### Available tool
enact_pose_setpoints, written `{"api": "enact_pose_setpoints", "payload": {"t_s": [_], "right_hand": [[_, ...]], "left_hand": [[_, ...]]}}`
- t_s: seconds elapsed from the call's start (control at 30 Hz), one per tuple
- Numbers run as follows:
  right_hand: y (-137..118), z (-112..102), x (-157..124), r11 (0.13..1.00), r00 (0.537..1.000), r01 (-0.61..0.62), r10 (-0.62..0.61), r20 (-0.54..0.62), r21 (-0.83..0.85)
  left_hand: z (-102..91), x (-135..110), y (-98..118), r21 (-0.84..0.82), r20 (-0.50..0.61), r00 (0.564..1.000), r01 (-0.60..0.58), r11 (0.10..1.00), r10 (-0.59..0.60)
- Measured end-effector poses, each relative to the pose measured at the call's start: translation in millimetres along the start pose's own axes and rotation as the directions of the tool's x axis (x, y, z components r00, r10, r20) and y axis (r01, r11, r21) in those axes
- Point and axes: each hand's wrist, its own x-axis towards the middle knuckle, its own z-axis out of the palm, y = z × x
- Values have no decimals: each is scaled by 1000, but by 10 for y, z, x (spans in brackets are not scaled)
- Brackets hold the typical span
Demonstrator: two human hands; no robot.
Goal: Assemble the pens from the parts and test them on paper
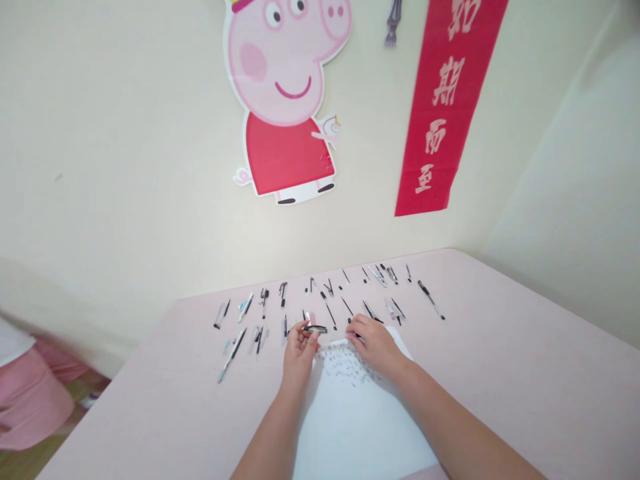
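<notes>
My left hand (299,345) is closed in a pinch on a short black pen part (316,329), held just above the top edge of a white sheet of paper (350,420). On the paper's top right corner lies my right hand (373,340), fingers curled down over something I cannot make out. The sheet carries lines of small handwriting. Several pens and loose pen parts (260,313) lie in rows on the pink table (175,387) beyond both hands.
A whole black pen (431,299) lies at the right end of the rows. The table stands against a cream wall with a cartoon pig cutout (287,100) and a red banner (445,107). Pink cloth (30,393) shows at far left.
</notes>
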Motion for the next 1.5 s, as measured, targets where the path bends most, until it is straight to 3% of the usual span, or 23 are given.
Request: {"api": "enact_pose_setpoints", "payload": {"t_s": [0.13, 0.2, 0.3, 0.4, 0.57, 0.73, 1.03, 1.23, 1.5], "right_hand": [[257, -113, 17, 992, 984, -114, 120, -129, 52], [435, -171, 6, 981, 955, -184, 194, -224, 67], [712, -252, -49, 954, 888, -291, 297, -351, 71], [932, -356, -136, 880, 779, -474, 425, -460, 10], [1084, -575, -274, 660, 627, -744, 638, -448, -101], [1104, -678, -346, 474, 519, -855, 771, -369, -210], [1121, -698, -364, 415, 490, -870, 790, -369, -267], [1168, -725, -416, 361, 418, -907, 826, -377, -215], [1233, -767, -479, 364, 416, -909, 812, -409, -202]], "left_hand": [[3, 17, -34, -8, 14, 1000, 8, 1000, -8], [-4, 25, -53, 17, 15, 1000, 18, 1000, -18], [-10, 26, -75, 62, 50, 999, 18, 998, -21], [-5, 14, -86, 127, 88, 996, -3, 992, -8], [2, -3, -99, 215, 142, 990, -57, 975, 26], [6, -8, -101, 243, 176, 984, -81, 967, 38], [4, -19, -84, 307, 186, 981, -120, 944, 64], [9, -30, -53, 316, 177, 983, -107, 943, 52], [33, -45, 7, 329, 172, 984, -108, 938, 53]]}}
